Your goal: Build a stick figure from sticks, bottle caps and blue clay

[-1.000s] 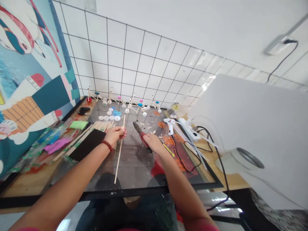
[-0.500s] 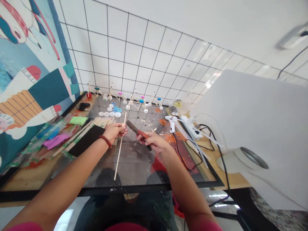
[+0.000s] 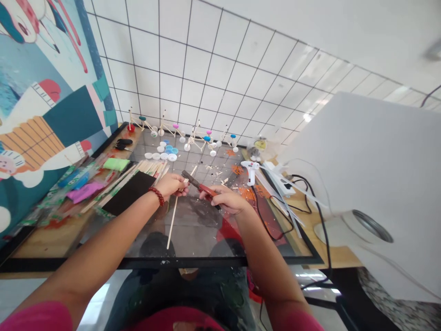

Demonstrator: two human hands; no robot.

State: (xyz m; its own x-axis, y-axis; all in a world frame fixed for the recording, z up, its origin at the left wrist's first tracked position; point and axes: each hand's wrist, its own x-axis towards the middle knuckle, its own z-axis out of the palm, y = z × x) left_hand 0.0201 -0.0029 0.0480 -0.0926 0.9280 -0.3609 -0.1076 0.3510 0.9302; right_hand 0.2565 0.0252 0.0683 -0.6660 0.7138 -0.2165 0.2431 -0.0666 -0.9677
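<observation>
My left hand (image 3: 174,185), with a beaded bracelet at the wrist, is closed in a pinch on a thin wooden stick (image 3: 172,225). The stick runs from beyond the fingers down toward the table's front edge. Some short pale stick ends show at the fingertips; how many I cannot tell. My right hand (image 3: 227,201) is wrapped round the red handles of a pair of pliers (image 3: 199,185). The dark jaws lie right beside the left fingertips. Whether they touch the stick is hard to tell.
Small stick-and-wheel models (image 3: 206,139) line the back. White and blue bottle caps (image 3: 168,149), a black sheet (image 3: 131,193) and wooden sticks (image 3: 148,169) lie left. To the right are a white glue gun (image 3: 251,171), a power strip (image 3: 280,179) and cables.
The plier jaws have come closer to the left fingertips, and the stick's far end has tilted to the right. The view has shifted slightly.
</observation>
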